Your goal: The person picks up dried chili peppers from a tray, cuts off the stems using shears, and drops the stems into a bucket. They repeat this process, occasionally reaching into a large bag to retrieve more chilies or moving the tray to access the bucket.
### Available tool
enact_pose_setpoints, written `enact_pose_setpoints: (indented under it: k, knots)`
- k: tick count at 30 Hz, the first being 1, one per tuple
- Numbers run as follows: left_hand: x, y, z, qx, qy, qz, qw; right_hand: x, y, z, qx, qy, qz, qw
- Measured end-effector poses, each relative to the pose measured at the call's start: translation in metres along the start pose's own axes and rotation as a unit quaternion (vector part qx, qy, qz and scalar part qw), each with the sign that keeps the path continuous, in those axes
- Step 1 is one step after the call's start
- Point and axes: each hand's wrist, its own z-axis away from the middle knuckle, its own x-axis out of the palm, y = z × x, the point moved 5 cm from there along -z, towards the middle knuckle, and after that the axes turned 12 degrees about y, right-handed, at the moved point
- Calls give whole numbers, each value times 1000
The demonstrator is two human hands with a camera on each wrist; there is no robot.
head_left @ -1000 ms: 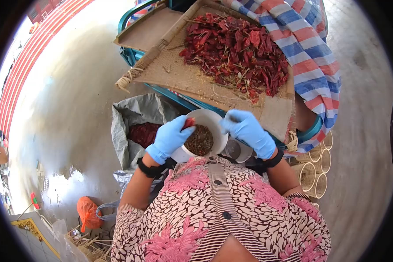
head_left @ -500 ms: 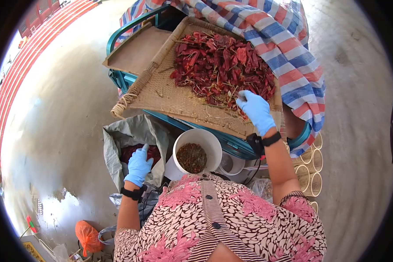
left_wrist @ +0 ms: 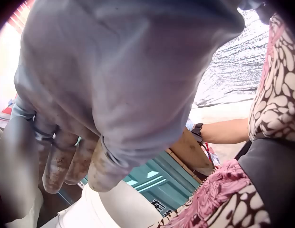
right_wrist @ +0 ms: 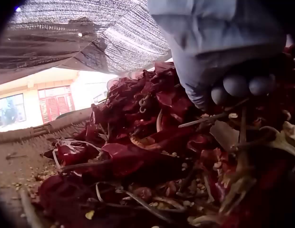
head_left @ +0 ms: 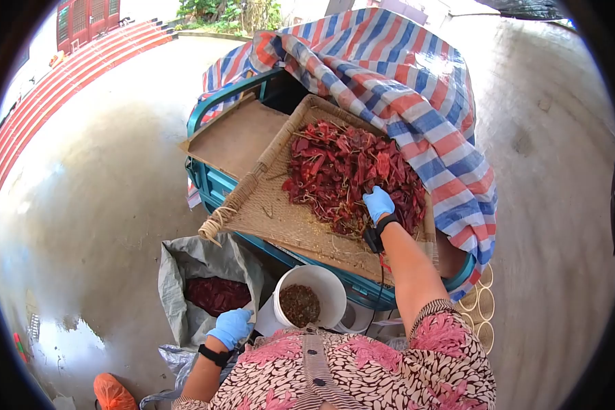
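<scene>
While stretched out over the tray (head_left: 266, 212), sinks the right hand (head_left: 378, 203) into the near side of the chili pile (head_left: 342, 174), right of centre in the head view. Has left the bucket (head_left: 331, 287), where both hands met a second ago, and gone further up the pile than half a second back. Shows, from the right wrist, fingers (right_wrist: 236, 85) bent down onto stems and pods; cannot tell whether anything is pinched yet.

Meanwhile hangs the left hand (head_left: 231, 326) low at the bottom of the frame, between the sack (head_left: 184, 273) and the bucket, not plainly touching either. Held a red pod at the bucket a second ago, hovered over the sack after that; now carries nothing, fingers (left_wrist: 59, 166) loose and only slightly curled in the left wrist view.

Reads as one chili finished: seeds in the bucket, pod probably dropped among the red ones in the sack, a fresh one being sought in the pile. Leaves the bucket below the tray's front edge, just beside the sack. Works beneath a striped tarp (head_left: 417, 89) draped over the far side of the cart (head_left: 215, 188).
</scene>
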Motion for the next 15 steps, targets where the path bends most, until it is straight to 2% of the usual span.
enact_pose_setpoints:
  k: [1, 6, 9, 11, 13, 14, 15]
  knots:
    - [1, -1, 1, 9, 9, 6, 1000, 0, -7, 6, -11, -29, 14, 999]
    - [13, 0, 1, 2, -47, -8, 999, -17, -26, 44, -201, -87, 37, 975]
    - [15, 4, -8, 33, -52, -16, 998, -41, -28, 77, -245, -136, 113, 953]
    - [17, 7, -17, 47, -74, -37, 995, -50, -18, 82, -252, -116, 142, 950]
    - [2, 20, -24, 91, -3, -15, 996, -67, -9, 87, -234, -99, 179, 950]
    - [0, 24, -30, 75, -64, -39, 994, -77, -3, 87, -231, -37, 170, 957]
    - [-6, 29, -35, 91, -37, -23, 995, -91, 0, 90, -220, 9, 128, 967]
